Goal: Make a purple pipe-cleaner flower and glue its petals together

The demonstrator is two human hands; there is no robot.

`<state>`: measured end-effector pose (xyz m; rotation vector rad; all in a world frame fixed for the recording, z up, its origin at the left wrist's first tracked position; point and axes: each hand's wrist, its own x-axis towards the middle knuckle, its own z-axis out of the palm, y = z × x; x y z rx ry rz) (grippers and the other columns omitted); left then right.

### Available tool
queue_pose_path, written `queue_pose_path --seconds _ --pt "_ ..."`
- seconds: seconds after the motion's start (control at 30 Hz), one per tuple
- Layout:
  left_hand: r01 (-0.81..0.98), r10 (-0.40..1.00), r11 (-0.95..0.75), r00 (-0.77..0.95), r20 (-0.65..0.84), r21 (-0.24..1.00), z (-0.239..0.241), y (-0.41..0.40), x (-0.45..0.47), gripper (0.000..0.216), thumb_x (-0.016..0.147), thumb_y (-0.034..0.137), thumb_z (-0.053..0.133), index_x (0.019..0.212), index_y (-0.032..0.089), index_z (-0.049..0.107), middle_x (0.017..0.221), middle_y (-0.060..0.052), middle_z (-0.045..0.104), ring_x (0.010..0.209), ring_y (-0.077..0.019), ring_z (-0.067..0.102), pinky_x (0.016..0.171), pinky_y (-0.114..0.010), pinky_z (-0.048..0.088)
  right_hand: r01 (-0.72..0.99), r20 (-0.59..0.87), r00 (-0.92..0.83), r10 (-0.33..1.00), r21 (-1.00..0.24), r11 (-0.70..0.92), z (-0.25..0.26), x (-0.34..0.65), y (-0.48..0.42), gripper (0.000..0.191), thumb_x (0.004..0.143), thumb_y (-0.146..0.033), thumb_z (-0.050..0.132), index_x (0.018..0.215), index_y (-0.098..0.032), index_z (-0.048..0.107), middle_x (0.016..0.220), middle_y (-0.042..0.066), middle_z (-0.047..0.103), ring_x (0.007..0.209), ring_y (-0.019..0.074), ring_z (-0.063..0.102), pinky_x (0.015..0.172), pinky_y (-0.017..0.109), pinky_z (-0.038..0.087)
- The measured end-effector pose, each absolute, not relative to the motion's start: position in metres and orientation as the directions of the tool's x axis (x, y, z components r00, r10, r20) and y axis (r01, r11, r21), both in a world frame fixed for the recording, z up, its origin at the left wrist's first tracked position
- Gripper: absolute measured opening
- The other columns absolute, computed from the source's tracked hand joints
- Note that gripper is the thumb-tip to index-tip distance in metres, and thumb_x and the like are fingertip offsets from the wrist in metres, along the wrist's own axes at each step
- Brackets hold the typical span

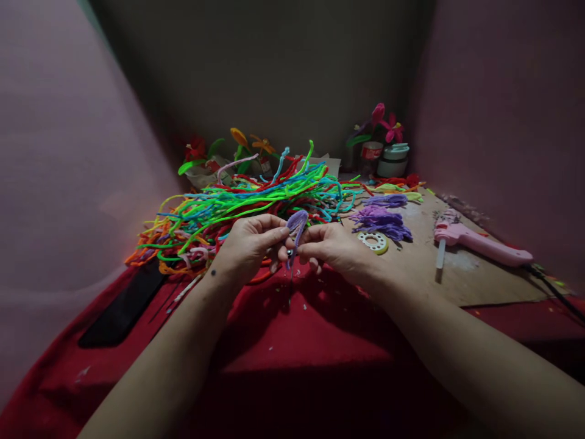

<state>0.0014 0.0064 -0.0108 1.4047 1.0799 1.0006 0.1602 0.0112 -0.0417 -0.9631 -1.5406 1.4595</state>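
Between my two hands is a purple pipe cleaner [298, 221], bent into a narrow petal-like loop, with a thin dark stem hanging below it. My left hand [258, 238] pinches the loop's left side between thumb and forefinger. From the other side, my right hand [331, 247] has its fingers closed on the lower part of the purple piece. Both hands are held above the red cloth [315, 335]. Just beyond them lies a big heap of mixed-colour pipe cleaners [256, 198]. Purple bent pieces [384, 221] are piled to the right.
A pink glue gun [484, 245] with a cord rests on a cardboard sheet [457, 286] at right. A tape roll [373, 242] lies near the purple pile. A black phone [121, 308] is at left. Pipe-cleaner flowers [393, 129] and a lidded jar [393, 161] stand behind.
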Motion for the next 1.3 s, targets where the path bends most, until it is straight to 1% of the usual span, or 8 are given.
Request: queue_pose_path --seconds 0.1,0.23,0.33,0.47,0.57,0.73,1.03,1.3 --pt "0.102 0.971 -0.049 0.236 0.024 0.994 -0.012 0.006 0.002 0.016 0.07 0.025 0.064 0.077 0.012 0.057 0.06 -0.001 0.062 0.041 -0.008 0.052 0.033 -0.016 0.039 -0.101 0.07 -0.479 0.875 -0.995 0.024 -0.042 0.159 0.009 0.012 0.063 -0.012 0.058 0.074 -0.015 0.064 0.064 0.001 0.062 0.045 0.0089 0.048 0.045 0.023 0.04" --pt "0.146 0.976 -0.065 0.215 0.032 0.987 -0.012 0.006 0.002 0.015 0.07 0.024 0.063 0.077 0.012 0.057 0.061 -0.001 0.062 0.042 -0.0078 0.053 0.034 -0.016 0.039 -0.105 0.045 -0.513 0.857 -0.994 -0.01 -0.041 0.158 0.006 0.002 0.063 -0.013 0.06 0.063 -0.013 0.061 0.05 -0.001 0.057 0.041 0.0085 0.048 0.044 0.022 0.039" --pt "0.201 0.981 -0.107 0.184 0.07 0.974 -0.01 0.006 0.002 0.014 0.071 0.024 0.061 0.075 0.012 0.057 0.06 0.0 0.061 0.04 -0.0071 0.052 0.034 -0.015 0.037 -0.135 0.114 -0.425 0.898 -0.989 0.062 -0.041 0.157 0.009 0.01 0.064 -0.015 0.062 0.055 -0.013 0.059 0.048 -0.001 0.056 0.041 0.0082 0.048 0.045 0.022 0.04" --pt "0.274 0.982 -0.157 0.146 0.12 0.949 -0.009 0.004 0.004 0.011 0.072 0.022 0.058 0.075 0.012 0.055 0.055 0.001 0.059 0.036 -0.0072 0.051 0.032 -0.015 0.033 -0.37 0.236 -0.278 0.931 -0.921 0.123 -0.04 0.157 0.012 0.009 0.066 -0.02 0.064 0.065 -0.012 0.06 0.063 0.002 0.064 0.049 0.009 0.054 0.05 0.022 0.044" --pt "0.296 0.977 -0.175 0.172 0.128 0.939 -0.009 0.001 0.009 0.008 0.072 0.02 0.057 0.074 0.013 0.053 0.056 0.002 0.059 0.035 -0.0078 0.05 0.03 -0.016 0.033 -0.445 0.25 -0.187 0.95 -0.884 0.145 -0.039 0.156 0.012 0.01 0.066 -0.021 0.064 0.066 -0.013 0.059 0.06 0.001 0.063 0.05 0.0094 0.055 0.05 0.022 0.044" --pt "0.3 0.972 -0.183 0.196 0.127 0.936 -0.011 -0.003 0.015 0.009 0.072 0.021 0.057 0.074 0.014 0.052 0.056 0.002 0.059 0.034 -0.0083 0.05 0.03 -0.017 0.036 -0.346 0.281 -0.074 0.957 -0.907 0.239 -0.038 0.155 0.011 0.009 0.068 -0.021 0.062 0.065 -0.013 0.058 0.057 0.0 0.061 0.047 0.0088 0.053 0.048 0.022 0.042" --pt "0.256 0.964 -0.192 0.231 0.133 0.947 -0.015 -0.004 0.016 0.015 0.073 0.021 0.058 0.084 0.013 0.053 0.059 0.001 0.06 0.035 -0.0093 0.052 0.028 -0.016 0.035 -0.134 0.277 -0.059 0.959 -0.954 0.267 -0.038 0.153 0.008 0.011 0.067 -0.023 0.062 0.063 -0.014 0.058 0.053 -0.001 0.059 0.047 0.0091 0.052 0.046 0.021 0.04" --pt "0.175 0.939 -0.197 0.317 0.134 0.965 -0.016 -0.002 0.016 0.014 0.076 0.02 0.055 0.087 0.012 0.052 0.063 -0.001 0.06 0.043 -0.0118 0.057 0.035 -0.022 0.046 -0.224 0.162 -0.201 0.966 -0.968 0.115 -0.039 0.156 0.01 0.01 0.064 -0.02 0.064 0.059 -0.012 0.059 0.055 0.0 0.059 0.048 0.0084 0.05 0.048 0.021 0.039"
